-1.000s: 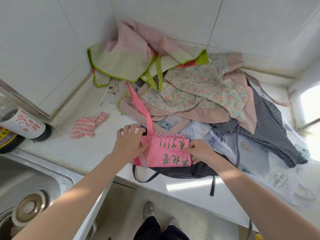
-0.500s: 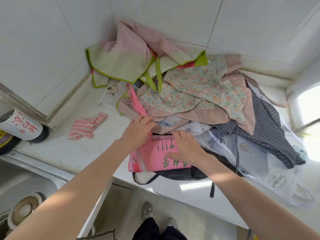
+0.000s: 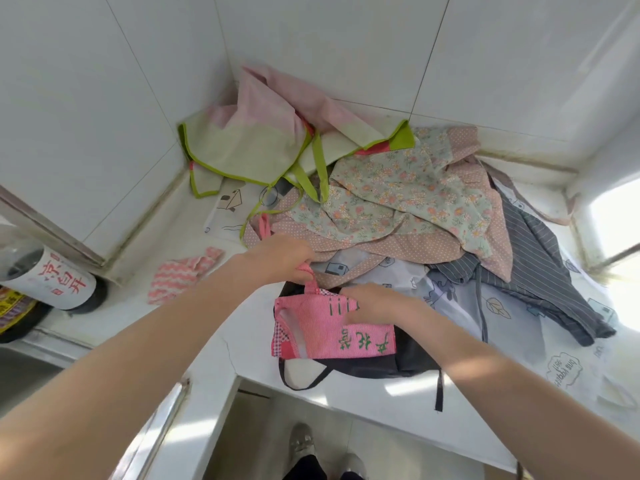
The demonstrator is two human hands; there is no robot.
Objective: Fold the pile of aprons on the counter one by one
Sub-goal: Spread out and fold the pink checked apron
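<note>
Head view, looking down into a tiled corner. Your left hand has its fingers curled round the pink strap of the folded pink apron; your right hand lies on the apron's upper right part, fingers fairly straight and pressing the cloth flat. The pink apron, marked with green characters, sits on a dark apron near the front edge of the white counter, whose dark ties hang over that edge. Behind and to the right lies the unfolded pile: a floral apron with dotted pink border, a grey striped apron, a pale printed apron and, pushed into the corner against the wall, a pink and pale green apron with lime trim. A small pink-and-white striped cloth lies apart on the counter, left of your left hand. White wall tiles meet at the corner; grime marks the joint between wall and counter. At far left stands a bottle with a white label and red characters. Sunlight falls on the counter's front and right end. Below the counter edge, tiled floor and shoes show.
</note>
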